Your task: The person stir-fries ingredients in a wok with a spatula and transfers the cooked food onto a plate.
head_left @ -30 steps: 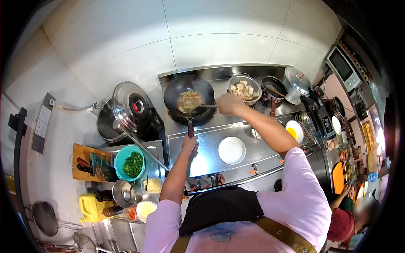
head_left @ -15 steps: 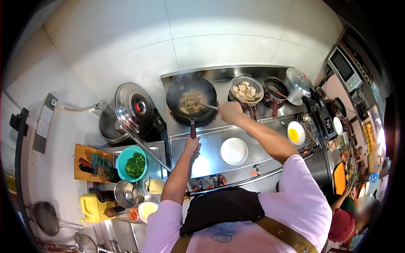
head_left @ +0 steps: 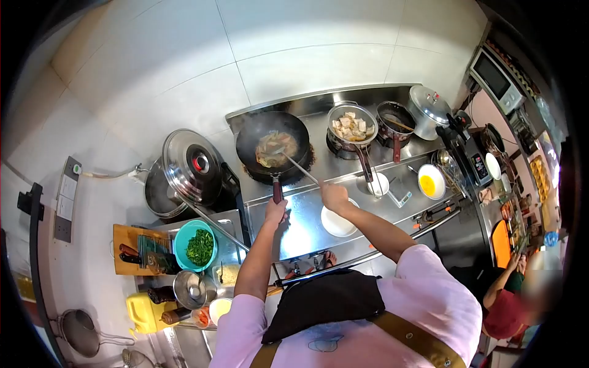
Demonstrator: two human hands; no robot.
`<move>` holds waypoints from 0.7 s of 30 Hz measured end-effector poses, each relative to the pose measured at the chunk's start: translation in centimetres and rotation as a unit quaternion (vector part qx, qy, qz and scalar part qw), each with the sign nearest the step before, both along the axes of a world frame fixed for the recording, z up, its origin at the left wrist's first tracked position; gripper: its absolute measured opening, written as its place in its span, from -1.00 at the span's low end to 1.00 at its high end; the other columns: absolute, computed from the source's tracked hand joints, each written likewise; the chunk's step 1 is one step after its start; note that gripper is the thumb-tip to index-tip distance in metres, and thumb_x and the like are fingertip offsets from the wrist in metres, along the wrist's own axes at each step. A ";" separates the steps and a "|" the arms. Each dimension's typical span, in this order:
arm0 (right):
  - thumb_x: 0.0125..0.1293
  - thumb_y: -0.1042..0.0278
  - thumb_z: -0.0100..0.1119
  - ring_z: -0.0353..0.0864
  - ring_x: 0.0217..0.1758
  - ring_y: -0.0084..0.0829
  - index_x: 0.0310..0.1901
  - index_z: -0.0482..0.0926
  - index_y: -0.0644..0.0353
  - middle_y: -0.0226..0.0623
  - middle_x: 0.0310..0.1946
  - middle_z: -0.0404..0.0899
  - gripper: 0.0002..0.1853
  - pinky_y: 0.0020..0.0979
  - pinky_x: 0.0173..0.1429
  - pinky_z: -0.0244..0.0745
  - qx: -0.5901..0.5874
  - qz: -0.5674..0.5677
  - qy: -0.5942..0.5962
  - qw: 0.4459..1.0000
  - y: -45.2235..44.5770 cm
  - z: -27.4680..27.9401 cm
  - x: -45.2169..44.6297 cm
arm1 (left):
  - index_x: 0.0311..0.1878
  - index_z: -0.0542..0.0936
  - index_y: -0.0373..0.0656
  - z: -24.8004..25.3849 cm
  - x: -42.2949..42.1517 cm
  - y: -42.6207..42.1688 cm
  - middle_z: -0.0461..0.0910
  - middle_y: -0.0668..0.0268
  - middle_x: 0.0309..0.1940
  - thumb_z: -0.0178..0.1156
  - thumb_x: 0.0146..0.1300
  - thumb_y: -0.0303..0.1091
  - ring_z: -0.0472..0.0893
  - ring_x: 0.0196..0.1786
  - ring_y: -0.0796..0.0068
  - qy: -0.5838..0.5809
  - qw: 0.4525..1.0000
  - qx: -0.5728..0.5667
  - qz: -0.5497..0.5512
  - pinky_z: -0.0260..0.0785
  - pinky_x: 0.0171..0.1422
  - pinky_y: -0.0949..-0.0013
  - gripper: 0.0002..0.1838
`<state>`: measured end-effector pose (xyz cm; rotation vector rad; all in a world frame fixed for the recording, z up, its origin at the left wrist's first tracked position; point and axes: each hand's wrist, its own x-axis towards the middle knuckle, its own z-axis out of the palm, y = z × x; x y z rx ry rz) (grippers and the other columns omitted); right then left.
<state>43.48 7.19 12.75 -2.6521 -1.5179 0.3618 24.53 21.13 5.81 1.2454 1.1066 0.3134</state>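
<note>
My left hand [head_left: 276,211] is closed round the dark red handle of the black wok [head_left: 246,132], which sits on the left burner. Sliced food [head_left: 273,147] lies in the wok, with steam above it. My right hand [head_left: 334,196] grips the handle of a metal spatula [head_left: 302,170], whose head is in the food. Under my right forearm is a white plate [head_left: 334,222], partly covered by the hand and arm.
Right of the wok stand a pan of pale cubes [head_left: 353,126], a dark saucepan [head_left: 395,115] and a pressure cooker [head_left: 429,104]. A teal bowl of greens [head_left: 195,245] is at left. A co-worker [head_left: 506,313] is at far right.
My right hand has moved down and toward me, now over the plate's edge, and the spatula slants more steeply. My left hand still holds the wok handle. The view has tilted slightly.
</note>
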 end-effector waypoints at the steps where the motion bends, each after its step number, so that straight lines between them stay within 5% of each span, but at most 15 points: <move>1: 0.31 0.42 -0.02 0.75 -0.25 0.01 0.33 0.36 0.08 0.02 -0.33 0.71 -0.49 -0.01 -0.19 0.63 0.005 0.001 0.007 1.000 -0.4 -0.6 -0.1 | -0.14 0.39 -0.10 0.1 0.0 -0.3 0.46 0.38 -0.56 0.27 0.30 -0.27 0.44 -0.68 0.54 0.002 1.000 -0.004 0.001 0.27 -0.70 0.38 -0.75; 13: 0.34 0.32 0.05 0.68 -0.16 0.15 0.24 0.42 0.14 0.16 -0.27 0.67 -0.57 0.09 -0.08 0.56 0.129 -0.087 0.165 0.974 -1.8 -4.1 -2.6 | -0.21 0.39 -0.10 -1.2 -1.4 0.7 0.40 0.39 -0.61 0.27 0.19 -0.47 0.37 -0.73 0.52 -0.047 0.997 -0.055 -0.017 0.17 -0.75 0.40 -0.78; 21: 0.31 0.25 0.11 0.68 -0.18 0.15 0.29 0.46 0.04 0.15 -0.28 0.67 -0.51 0.10 -0.03 0.56 0.158 -0.098 0.096 0.978 -3.5 -1.9 -0.9 | -0.26 0.40 -0.07 -1.4 -4.3 2.5 0.38 0.41 -0.62 0.25 0.23 -0.49 0.35 -0.70 0.57 -0.108 0.985 -0.111 -0.079 0.15 -0.69 0.42 -0.81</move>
